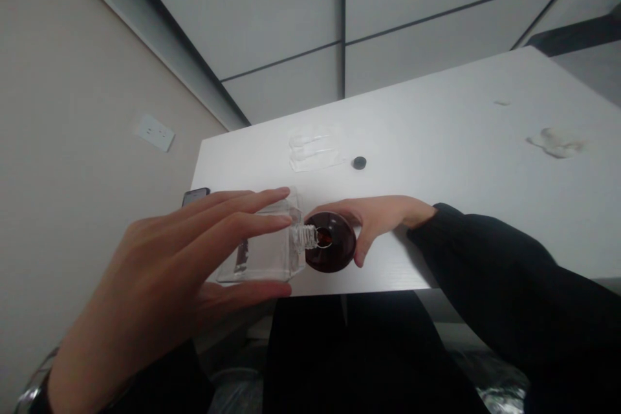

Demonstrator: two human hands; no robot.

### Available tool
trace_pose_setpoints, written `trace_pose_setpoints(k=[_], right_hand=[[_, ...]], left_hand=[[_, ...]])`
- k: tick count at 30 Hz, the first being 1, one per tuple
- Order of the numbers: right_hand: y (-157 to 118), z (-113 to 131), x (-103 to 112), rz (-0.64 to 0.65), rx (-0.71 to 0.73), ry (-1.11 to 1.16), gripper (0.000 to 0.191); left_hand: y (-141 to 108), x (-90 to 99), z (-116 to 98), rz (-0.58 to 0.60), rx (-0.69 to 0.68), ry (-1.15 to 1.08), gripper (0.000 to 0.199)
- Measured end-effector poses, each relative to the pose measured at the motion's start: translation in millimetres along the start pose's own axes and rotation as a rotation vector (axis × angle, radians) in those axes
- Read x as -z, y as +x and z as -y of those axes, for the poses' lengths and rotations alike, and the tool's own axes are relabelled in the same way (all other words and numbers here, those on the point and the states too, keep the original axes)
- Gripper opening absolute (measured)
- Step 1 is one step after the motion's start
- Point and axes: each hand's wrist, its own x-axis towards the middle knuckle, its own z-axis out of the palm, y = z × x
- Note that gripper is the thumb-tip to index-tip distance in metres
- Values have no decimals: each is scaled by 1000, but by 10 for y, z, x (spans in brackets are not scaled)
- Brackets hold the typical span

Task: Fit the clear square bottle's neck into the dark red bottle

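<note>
My left hand (194, 246) is closed around a clear square bottle (272, 249), fingers along its top side and thumb underneath. The bottle lies tipped on its side, its threaded neck pointing right. That neck meets the open mouth of a dark brown round bottle (339, 249); whether the rims touch I cannot tell. My right hand (373, 217) is wrapped around the brown bottle from the far right side, with the thumb on the near side. The brown bottle stands upright near the table's front edge. Liquid inside either bottle is hard to make out.
On the white table (427, 142) lie a small black cap (359, 162) and a clear plastic packet (313, 150). Crumpled whitish material (555, 143) sits at the right. A phone (195, 196) rests at the left edge. A wall socket (156, 132) is further left.
</note>
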Motion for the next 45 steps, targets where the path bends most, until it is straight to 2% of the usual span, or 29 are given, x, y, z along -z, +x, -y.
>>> trace_pose_setpoints(k=[31, 45], right_hand=[[-6, 11, 2, 0, -23, -3, 104], [-26, 47, 24, 0, -47, -81, 106]], left_hand=[[25, 58, -23, 51, -9, 22, 43], [-36, 16, -9, -1, 26, 15, 51]])
